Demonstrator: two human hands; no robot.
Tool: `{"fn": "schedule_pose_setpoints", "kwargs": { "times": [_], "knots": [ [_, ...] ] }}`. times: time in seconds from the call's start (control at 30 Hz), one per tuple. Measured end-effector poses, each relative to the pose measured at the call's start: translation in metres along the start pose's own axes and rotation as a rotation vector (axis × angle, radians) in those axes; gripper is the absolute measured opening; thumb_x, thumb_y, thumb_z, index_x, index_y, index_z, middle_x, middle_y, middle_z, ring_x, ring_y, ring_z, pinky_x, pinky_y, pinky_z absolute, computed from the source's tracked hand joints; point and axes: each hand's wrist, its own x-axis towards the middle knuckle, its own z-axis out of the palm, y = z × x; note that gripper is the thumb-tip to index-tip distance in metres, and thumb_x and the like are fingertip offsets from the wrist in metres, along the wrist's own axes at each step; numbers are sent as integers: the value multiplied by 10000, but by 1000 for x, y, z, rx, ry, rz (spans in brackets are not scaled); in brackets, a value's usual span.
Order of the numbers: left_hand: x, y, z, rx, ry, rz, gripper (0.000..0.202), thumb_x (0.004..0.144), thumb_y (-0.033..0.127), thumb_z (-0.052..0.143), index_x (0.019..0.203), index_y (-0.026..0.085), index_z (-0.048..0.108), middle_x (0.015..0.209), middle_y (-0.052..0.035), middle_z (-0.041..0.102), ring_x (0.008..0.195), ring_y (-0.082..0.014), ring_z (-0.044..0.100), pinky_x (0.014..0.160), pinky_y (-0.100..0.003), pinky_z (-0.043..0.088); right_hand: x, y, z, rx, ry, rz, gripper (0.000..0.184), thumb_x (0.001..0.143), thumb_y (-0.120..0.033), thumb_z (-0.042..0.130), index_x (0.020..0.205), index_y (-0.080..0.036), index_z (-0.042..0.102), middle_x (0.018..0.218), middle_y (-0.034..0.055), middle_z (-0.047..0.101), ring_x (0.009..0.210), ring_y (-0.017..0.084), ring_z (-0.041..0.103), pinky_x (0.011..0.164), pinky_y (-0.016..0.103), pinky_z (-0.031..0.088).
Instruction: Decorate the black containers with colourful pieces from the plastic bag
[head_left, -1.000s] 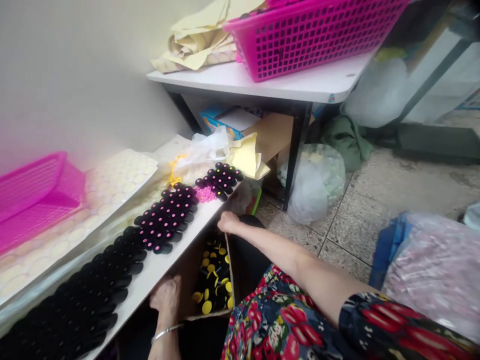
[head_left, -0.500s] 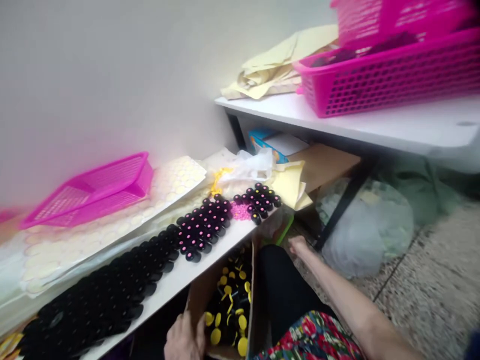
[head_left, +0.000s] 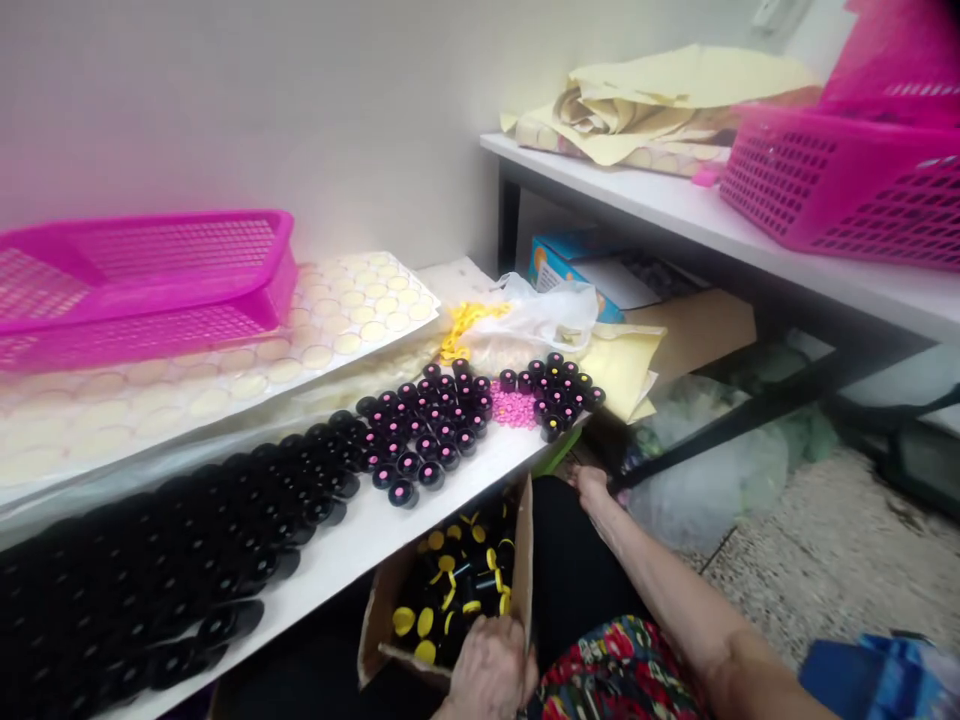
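A cardboard box (head_left: 523,560) below the white table's edge holds many black pieces with yellow round caps (head_left: 425,622). My left hand (head_left: 491,660) is closed over the box's near right corner, knuckles up. Beyond my right knee, my right hand (head_left: 590,484) is low, beside a green edge (head_left: 556,455) under the table. Its fingers look curled; whatever they hold is hidden. On the table stand rows of plain black caps (head_left: 225,540), then black caps with pink dots (head_left: 426,446), a patch of small pink pieces (head_left: 513,404) and more dotted caps (head_left: 568,386).
A pink basket (head_left: 150,285) rests on sheets of round labels (head_left: 360,300) against the wall. Behind the caps lie a clear bag (head_left: 559,305) and yellow paper (head_left: 615,365). A higher white table (head_left: 675,205) carries another pink basket (head_left: 780,170). Stuffed bags (head_left: 705,490) sit beneath it.
My left hand has moved from the box's left side to its near right corner. The box appears turned and shifted. My right hand stays near the same spot, while the view has swung left.
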Motion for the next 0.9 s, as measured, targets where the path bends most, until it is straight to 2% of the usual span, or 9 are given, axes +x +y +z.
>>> {"fn": "schedule_pose_setpoints", "kwargs": {
  "times": [0.1, 0.2, 0.33, 0.43, 0.57, 0.63, 0.7, 0.8, 0.9],
  "knots": [
    [4, 1, -12, -19, -59, -16, 108, 713, 148, 466, 666, 190, 554, 602, -31, 598, 580, -179, 596, 646, -312, 464, -19, -4, -3, -13, 19, -24, 345, 881, -347, 523, 1169, -156, 525, 1143, 81, 557, 966, 185, 573, 804, 386, 504],
    [2, 0, -15, 24, -92, -28, 134, 724, 147, 455, 672, 183, 572, 622, -44, 614, 592, -184, 601, 626, -308, 461, -38, -1, -5, 5, 40, -120, 290, 885, -330, 519, 1099, -138, 555, 1051, 68, 592, 881, 159, 593, 750, 343, 515],
    [5, 7, -19, 80, -161, -107, 163, 764, 179, 444, 686, 171, 587, 666, -56, 630, 640, -180, 610, 634, -293, 452, -65, 12, -22, 43, 134, -363, 152, 843, -223, 497, 757, -133, 584, 722, 41, 611, 712, 159, 602, 621, 249, 474],
    [8, 21, -28, 81, -222, -178, 186, 795, 192, 436, 720, 168, 605, 716, -54, 646, 701, -178, 623, 694, -297, 451, -85, 5, -52, 57, 219, -599, 154, 787, -267, 506, 661, -184, 539, 688, 35, 597, 756, 179, 590, 656, 240, 445],
    [7, 35, -38, 169, -191, -211, 251, 852, 272, 442, 701, 167, 612, 688, -51, 648, 677, -178, 625, 679, -301, 439, -103, -35, -94, 129, 291, -878, 158, 789, -317, 458, 731, -186, 525, 904, 74, 585, 891, 174, 533, 821, 256, 403],
    [8, 34, -47, 231, -98, -192, 324, 876, 348, 434, 659, 170, 597, 637, -46, 630, 634, -175, 615, 645, -301, 426, -107, -55, -110, 190, 318, -1005, 158, 782, -322, 464, 729, -183, 517, 886, 71, 562, 868, 174, 516, 834, 270, 397],
    [16, 28, -60, 266, 15, -157, 332, 880, 346, 434, 633, 175, 575, 603, -34, 607, 597, -157, 596, 617, -287, 408, -109, -74, -120, 224, 357, -1169, 160, 778, -324, 469, 711, -185, 510, 820, 54, 539, 799, 173, 508, 779, 281, 414],
    [40, 16, -83, 279, 164, -96, 266, 878, 248, 420, 661, 181, 560, 610, -24, 589, 578, -126, 566, 602, -262, 389, -113, -112, -122, 111, 424, -1353, 135, 783, -280, 458, 736, -178, 533, 841, 62, 545, 811, 185, 504, 751, 296, 417],
    [65, 8, -97, 225, 257, -59, 230, 873, 198, 403, 693, 188, 546, 620, -21, 579, 579, -121, 545, 599, -257, 391, -118, -169, -109, -201, 482, -1393, 161, 794, -227, 452, 845, -149, 583, 1039, 119, 559, 986, 227, 480, 843, 335, 390]
  ]
}}
